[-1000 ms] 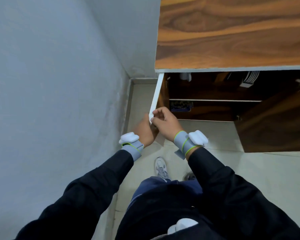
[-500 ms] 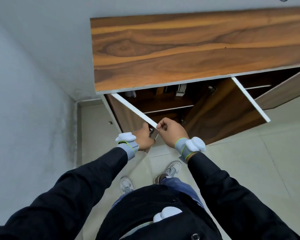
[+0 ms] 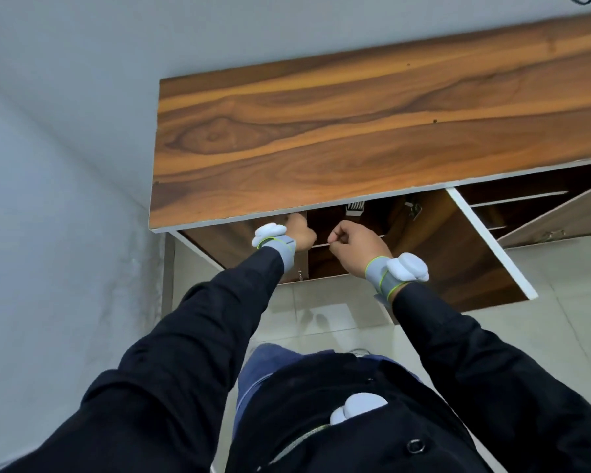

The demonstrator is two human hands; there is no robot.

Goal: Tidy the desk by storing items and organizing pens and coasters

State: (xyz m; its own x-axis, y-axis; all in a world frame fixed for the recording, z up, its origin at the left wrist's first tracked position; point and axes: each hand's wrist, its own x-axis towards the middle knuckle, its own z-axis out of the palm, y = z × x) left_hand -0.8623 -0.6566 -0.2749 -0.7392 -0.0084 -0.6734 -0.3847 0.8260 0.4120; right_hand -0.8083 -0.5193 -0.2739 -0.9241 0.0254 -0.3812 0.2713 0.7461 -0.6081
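A wood-grain cabinet (image 3: pixel 355 131) stands against the wall, seen from above. Its left door (image 3: pixel 239 244) is swung almost shut under the top. My left hand (image 3: pixel 299 233) holds that door at its free edge, with the fingertips hidden under the cabinet top. Just to the right, my right hand (image 3: pixel 355 250) hovers in front of the open compartment, fingers curled and thumb against the index finger, off the door, with nothing visible in it. Pens and coasters are out of view.
The middle door (image 3: pixel 464 254) hangs wide open with its white edge toward me, and a further door (image 3: pixel 560 216) is open at the far right. A white ribbed object (image 3: pixel 355 209) sits inside on a shelf. The side wall is close on the left; the floor is tiled.
The left door has swung from open to nearly shut. My left hand went with it up under the cabinet top, and my right hand has come off the door's edge.
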